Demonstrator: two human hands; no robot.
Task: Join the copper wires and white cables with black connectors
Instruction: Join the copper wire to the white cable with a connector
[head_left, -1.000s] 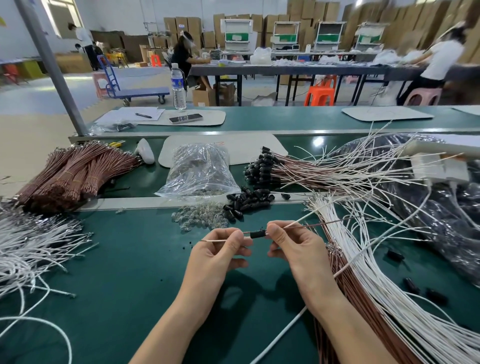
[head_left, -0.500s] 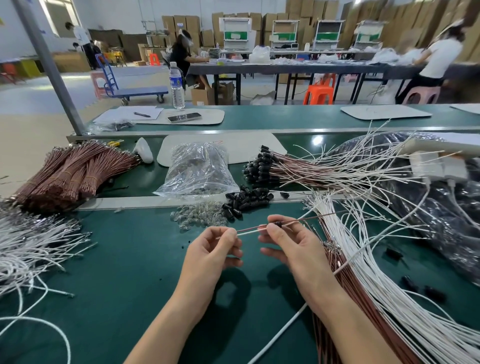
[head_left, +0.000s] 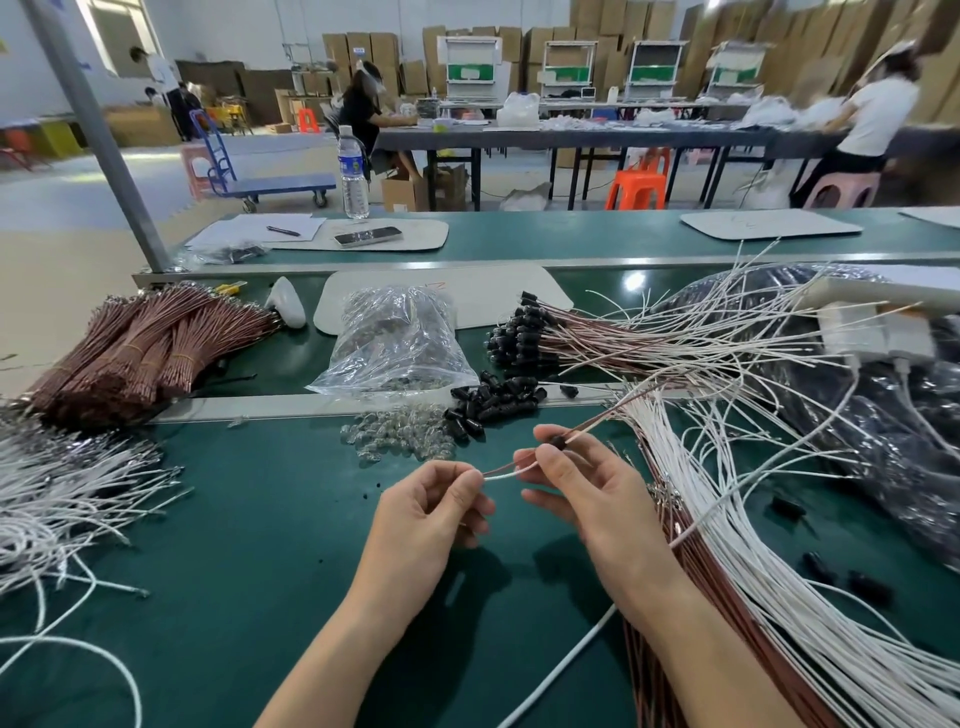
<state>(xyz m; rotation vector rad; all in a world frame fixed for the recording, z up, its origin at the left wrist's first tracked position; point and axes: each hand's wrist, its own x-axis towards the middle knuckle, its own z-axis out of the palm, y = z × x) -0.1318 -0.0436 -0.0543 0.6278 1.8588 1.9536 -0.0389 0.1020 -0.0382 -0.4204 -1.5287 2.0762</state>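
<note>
My left hand pinches the near ends of a white cable and a copper wire that run side by side. My right hand pinches a small black connector threaded on that pair, which trails up and to the right. Loose black connectors lie in a heap just beyond my hands. Joined wires with black connectors are piled behind them. White cables and copper wires fan out along my right side.
Bundled copper wires lie at the far left, loose white cables at the near left. A clear plastic bag and small glass bulbs sit ahead. A black plastic bag fills the right. People work at tables behind.
The black connector has slid right along the wire pair, and my right hand has moved up and right with it. My left hand kept its pinch on the wire ends.
</note>
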